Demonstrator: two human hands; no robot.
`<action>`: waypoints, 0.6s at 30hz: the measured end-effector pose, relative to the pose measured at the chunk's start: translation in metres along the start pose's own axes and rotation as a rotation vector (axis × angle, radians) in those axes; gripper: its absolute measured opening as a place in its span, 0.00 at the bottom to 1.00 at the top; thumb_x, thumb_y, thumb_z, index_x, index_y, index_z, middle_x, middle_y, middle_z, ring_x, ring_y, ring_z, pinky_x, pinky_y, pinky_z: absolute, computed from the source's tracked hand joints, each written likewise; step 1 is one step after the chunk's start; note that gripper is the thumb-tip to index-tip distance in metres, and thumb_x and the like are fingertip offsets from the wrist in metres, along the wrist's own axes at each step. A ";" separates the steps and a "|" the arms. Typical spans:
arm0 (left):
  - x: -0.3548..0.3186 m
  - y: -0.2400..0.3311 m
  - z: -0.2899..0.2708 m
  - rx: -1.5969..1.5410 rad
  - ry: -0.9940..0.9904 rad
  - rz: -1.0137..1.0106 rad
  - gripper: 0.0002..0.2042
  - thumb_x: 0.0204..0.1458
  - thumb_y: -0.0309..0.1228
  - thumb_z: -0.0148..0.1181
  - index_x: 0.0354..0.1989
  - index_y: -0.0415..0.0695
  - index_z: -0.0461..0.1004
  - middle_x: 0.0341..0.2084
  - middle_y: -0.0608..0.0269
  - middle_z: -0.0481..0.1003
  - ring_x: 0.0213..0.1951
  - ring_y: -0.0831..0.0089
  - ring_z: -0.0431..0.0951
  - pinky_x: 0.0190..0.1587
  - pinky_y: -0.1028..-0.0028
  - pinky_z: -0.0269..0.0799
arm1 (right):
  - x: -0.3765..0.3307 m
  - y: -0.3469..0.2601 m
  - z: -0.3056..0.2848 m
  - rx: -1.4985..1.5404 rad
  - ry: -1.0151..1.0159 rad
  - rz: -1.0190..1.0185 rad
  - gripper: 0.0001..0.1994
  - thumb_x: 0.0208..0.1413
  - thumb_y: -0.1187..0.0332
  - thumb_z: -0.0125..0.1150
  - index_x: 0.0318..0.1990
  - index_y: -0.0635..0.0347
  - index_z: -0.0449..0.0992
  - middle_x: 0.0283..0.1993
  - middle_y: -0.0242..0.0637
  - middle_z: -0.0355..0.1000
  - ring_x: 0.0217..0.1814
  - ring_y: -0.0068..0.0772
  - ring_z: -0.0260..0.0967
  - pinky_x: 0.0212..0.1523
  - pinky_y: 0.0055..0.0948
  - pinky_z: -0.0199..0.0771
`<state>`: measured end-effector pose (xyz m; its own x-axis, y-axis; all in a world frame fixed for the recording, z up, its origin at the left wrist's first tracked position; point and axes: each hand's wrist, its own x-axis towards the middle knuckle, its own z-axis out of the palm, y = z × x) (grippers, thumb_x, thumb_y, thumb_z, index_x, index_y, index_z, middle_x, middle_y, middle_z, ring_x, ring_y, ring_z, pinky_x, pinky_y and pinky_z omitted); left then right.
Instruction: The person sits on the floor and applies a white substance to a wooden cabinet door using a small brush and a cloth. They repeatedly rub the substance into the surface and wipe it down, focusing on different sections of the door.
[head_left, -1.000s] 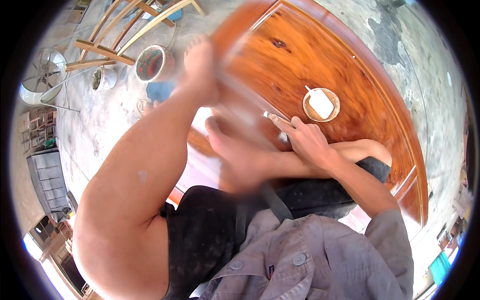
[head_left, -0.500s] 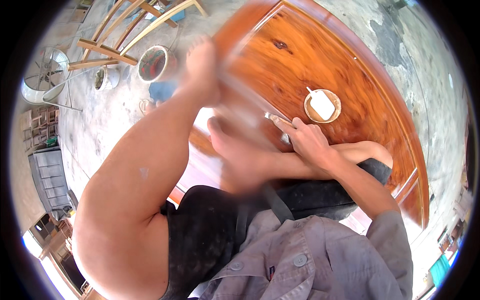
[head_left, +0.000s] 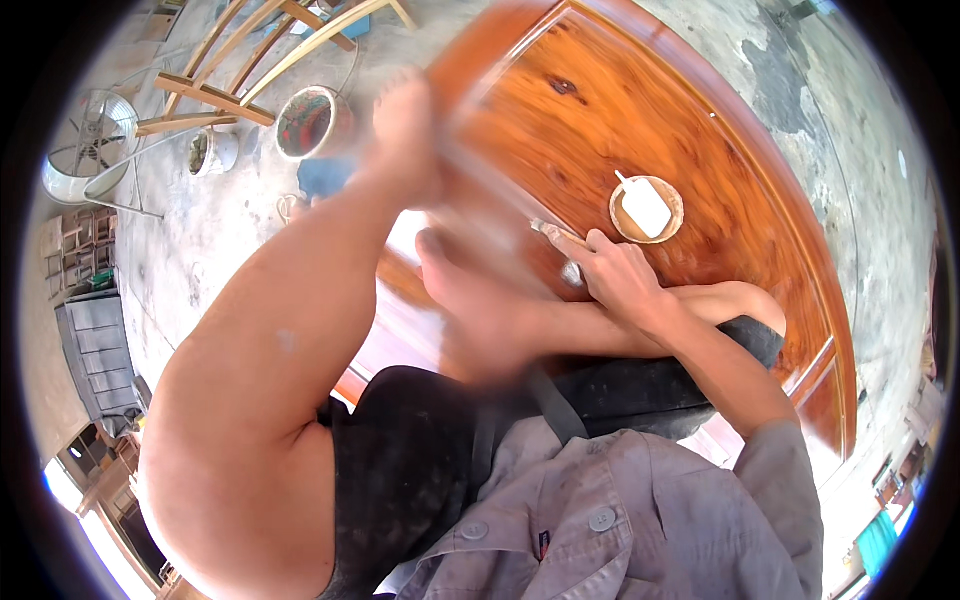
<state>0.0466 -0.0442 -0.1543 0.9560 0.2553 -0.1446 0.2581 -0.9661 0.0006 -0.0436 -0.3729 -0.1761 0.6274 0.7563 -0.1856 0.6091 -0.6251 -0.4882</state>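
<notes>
My right hand point(head_left: 622, 276) is closed around a slim tool with a wooden handle point(head_left: 562, 235). The tool's small pale tip is held at the edge of a glossy reddish-brown wooden panel point(head_left: 640, 110); its exact kind is too small to make out. My right wrist lies over my bent right leg. Just beyond the hand stands a round bowl point(head_left: 617, 220) on the panel, with a white flat spatula point(head_left: 646, 206) lying across it and brownish stuff inside. A small silvery patch point(head_left: 572, 273) shows under my fingers. My left hand is out of sight.
My bare legs and blurred feet cover the panel's left part. On the grey concrete floor at the far left are a wooden frame point(head_left: 215, 92), two stained buckets, a blue piece point(head_left: 325, 178) and a fan point(head_left: 92, 140). A grey cabinet point(head_left: 102, 350) stands at the left.
The tip of the tool has shifted very slightly up along the panel edge. My right hand and legs stay almost in place, and the bowl sits as before.
</notes>
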 end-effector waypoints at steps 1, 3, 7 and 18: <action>-0.003 0.006 -0.002 0.020 -0.021 0.003 0.56 0.20 0.28 0.85 0.66 0.32 0.59 0.59 0.44 0.71 0.66 0.52 0.70 0.69 0.65 0.67 | 0.001 0.003 0.002 0.006 0.026 -0.010 0.34 0.55 0.79 0.58 0.72 0.45 0.70 0.38 0.48 0.70 0.30 0.56 0.76 0.33 0.50 0.78; -0.007 0.026 -0.029 0.068 -0.075 0.026 0.56 0.20 0.28 0.85 0.65 0.32 0.59 0.60 0.44 0.70 0.67 0.52 0.69 0.69 0.65 0.66 | -0.006 0.005 0.002 0.007 0.056 0.003 0.35 0.55 0.79 0.59 0.73 0.44 0.70 0.38 0.48 0.70 0.30 0.57 0.76 0.33 0.50 0.78; 0.002 0.002 -0.008 0.069 0.008 -0.018 0.54 0.19 0.28 0.85 0.63 0.32 0.60 0.61 0.44 0.69 0.67 0.52 0.69 0.70 0.64 0.66 | 0.006 -0.009 -0.017 0.061 0.117 -0.002 0.36 0.54 0.79 0.60 0.73 0.43 0.69 0.37 0.48 0.69 0.31 0.57 0.76 0.34 0.50 0.79; 0.012 0.000 0.015 0.041 0.066 -0.013 0.54 0.17 0.27 0.85 0.62 0.34 0.61 0.59 0.44 0.70 0.66 0.51 0.70 0.68 0.63 0.68 | -0.005 0.002 -0.008 -0.005 -0.043 -0.018 0.34 0.55 0.77 0.59 0.72 0.45 0.70 0.40 0.48 0.72 0.33 0.55 0.79 0.34 0.50 0.79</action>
<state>0.0556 -0.0416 -0.1707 0.9600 0.2687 -0.0792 0.2661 -0.9630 -0.0417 -0.0414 -0.3792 -0.1693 0.5951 0.7749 -0.2130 0.6226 -0.6121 -0.4875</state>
